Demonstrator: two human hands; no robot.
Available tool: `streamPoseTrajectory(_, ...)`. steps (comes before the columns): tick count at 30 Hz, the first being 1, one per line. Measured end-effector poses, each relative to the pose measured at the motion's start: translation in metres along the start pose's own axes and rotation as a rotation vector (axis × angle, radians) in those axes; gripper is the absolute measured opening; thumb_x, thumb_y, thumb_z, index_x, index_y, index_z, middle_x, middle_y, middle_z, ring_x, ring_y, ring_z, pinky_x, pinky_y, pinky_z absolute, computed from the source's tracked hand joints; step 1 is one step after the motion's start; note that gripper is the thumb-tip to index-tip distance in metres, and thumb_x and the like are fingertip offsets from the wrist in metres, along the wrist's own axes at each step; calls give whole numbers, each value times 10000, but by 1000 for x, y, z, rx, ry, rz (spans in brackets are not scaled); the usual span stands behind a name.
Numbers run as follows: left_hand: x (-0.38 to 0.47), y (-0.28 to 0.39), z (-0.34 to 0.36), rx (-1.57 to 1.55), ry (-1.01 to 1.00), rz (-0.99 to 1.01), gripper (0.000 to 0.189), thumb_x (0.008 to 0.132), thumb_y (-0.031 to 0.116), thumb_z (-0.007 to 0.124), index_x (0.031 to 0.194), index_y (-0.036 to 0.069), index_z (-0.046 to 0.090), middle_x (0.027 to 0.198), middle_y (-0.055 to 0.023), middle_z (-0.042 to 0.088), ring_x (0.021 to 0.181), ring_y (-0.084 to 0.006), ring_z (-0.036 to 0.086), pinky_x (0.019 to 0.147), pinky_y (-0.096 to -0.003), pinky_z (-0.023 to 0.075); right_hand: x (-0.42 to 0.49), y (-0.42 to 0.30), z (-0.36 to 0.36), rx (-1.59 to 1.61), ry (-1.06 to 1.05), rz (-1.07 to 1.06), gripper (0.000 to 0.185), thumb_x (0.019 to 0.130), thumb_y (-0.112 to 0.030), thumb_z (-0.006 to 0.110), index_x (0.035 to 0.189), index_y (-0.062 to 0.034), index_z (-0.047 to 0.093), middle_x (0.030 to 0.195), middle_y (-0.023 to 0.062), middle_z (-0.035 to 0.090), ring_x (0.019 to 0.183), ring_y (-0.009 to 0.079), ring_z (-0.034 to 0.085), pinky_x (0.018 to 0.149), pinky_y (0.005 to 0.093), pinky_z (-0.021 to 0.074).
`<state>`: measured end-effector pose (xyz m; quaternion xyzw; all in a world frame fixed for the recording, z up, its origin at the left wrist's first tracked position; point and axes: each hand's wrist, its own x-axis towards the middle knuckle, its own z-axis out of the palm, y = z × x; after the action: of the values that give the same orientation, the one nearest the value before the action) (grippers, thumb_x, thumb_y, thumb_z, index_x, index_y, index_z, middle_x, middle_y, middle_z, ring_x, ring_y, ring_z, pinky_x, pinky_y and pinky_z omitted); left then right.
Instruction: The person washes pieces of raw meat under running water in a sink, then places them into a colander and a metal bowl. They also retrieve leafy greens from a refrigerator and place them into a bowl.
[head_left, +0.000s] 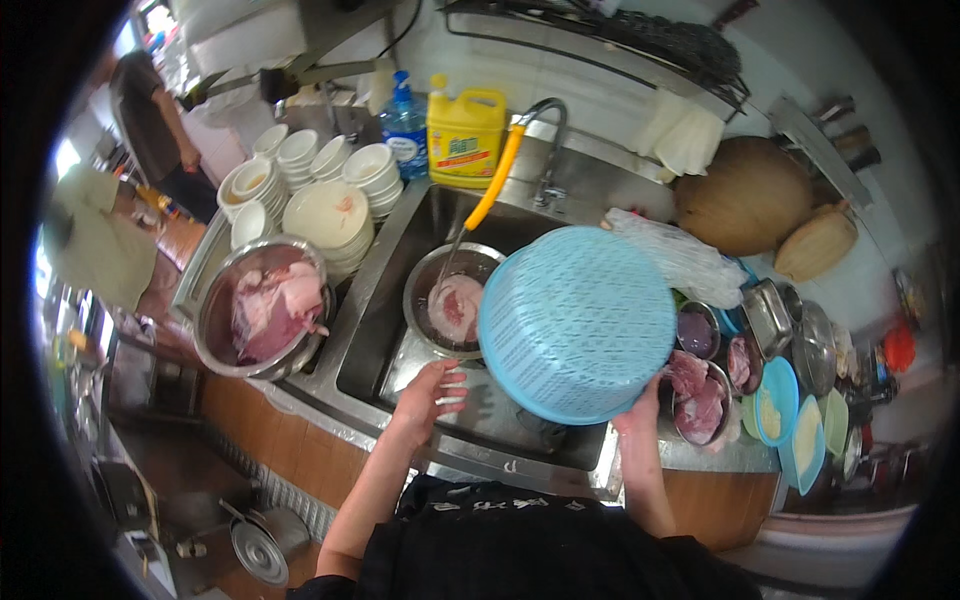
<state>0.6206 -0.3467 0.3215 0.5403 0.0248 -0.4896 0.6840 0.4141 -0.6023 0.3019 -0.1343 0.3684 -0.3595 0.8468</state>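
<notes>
A light-blue perforated plastic basket (577, 322) is tipped with its base facing up, over the right part of the stainless steel sink (360, 367). My right hand (641, 409) grips its lower right edge. Apart from the basket, my left hand (431, 397) hangs over the sink's near side with fingers spread and nothing in them. Just beyond it, a steel bowl (415, 311) sits in the sink, partly hidden by the basket. Inside lies a piece of raw meat (454, 304), and water runs onto it from a yellow hose (496, 176) on the faucet (559, 124).
At left, a large steel bowl (206, 330) of raw meat stands beside stacked white bowls (330, 225). Behind are a blue pump bottle (403, 131) and a yellow jug (466, 139). Meat bowls (726, 405) and plastic tubs (784, 397) crowd the right. A person (154, 124) stands far left.
</notes>
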Motion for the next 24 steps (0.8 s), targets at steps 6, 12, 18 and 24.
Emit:
streamPoseTrajectory(6,26,-4,36,-196,-188,-57,501,953,384,303,1289,18,364,1147,-154,535,1058,-273,522,889,-417,437,-25,-5,11,11,-140,-32,524,961,-436,235,1317,-76,369,1346,80,405,1212,273,395,987,410,348)
streamPoseTrajectory(12,-18,54,108,-436,-232,192,481,952,368,349,1278,16,379,1262,-110,481,1135,-244,481,964,-389,382,-91,-43,60,189,-319,-144,460,941,-371,380,1263,-46,427,1267,87,487,1117,240,492,950,396,404)
streamPoseTrajectory(18,35,-8,74,-307,-232,-84,496,935,405,383,1275,44,401,1239,-92,503,1109,-227,506,907,-392,448,-90,-16,1,37,-63,-136,508,944,-399,373,1319,-57,352,1305,70,445,1177,214,440,988,380,372)
streamPoseTrajectory(24,45,-37,43,-448,-241,-232,423,960,340,340,1263,52,403,1236,-86,516,1110,-222,518,929,-399,436,-88,-13,29,-34,-23,-102,506,935,-404,393,1288,-42,388,1278,79,473,1152,218,473,955,391,404)
